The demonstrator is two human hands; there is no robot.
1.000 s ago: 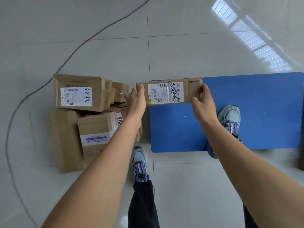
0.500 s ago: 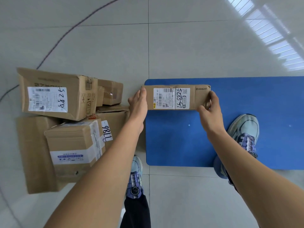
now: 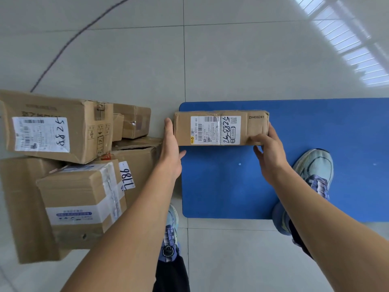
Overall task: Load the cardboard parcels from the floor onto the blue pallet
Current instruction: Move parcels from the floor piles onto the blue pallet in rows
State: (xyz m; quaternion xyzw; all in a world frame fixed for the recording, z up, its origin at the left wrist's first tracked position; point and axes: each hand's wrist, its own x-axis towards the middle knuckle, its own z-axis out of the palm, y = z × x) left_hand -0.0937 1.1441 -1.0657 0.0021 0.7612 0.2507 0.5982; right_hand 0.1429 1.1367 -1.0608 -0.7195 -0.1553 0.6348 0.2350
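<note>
From the head view, a long parcel (image 3: 221, 128) lies across the far left corner of the blue pallet (image 3: 231, 186); whether it rests on the pallet cannot be told. It is printed "ZH408241", and its white label reads "5020 P021-00 63" beside handwriting starting "5288".

Left of the pallet, a large box (image 3: 56, 127) bears a handwritten "5288", and a nearer box (image 3: 141, 157) has a label marked "7786".

The left hand (image 3: 171, 152) presses straight fingers flat against the long parcel's left end. The right hand (image 3: 269, 152) curls round its right end. A shoe (image 3: 315, 169) stands on the pallet's near part.
</note>
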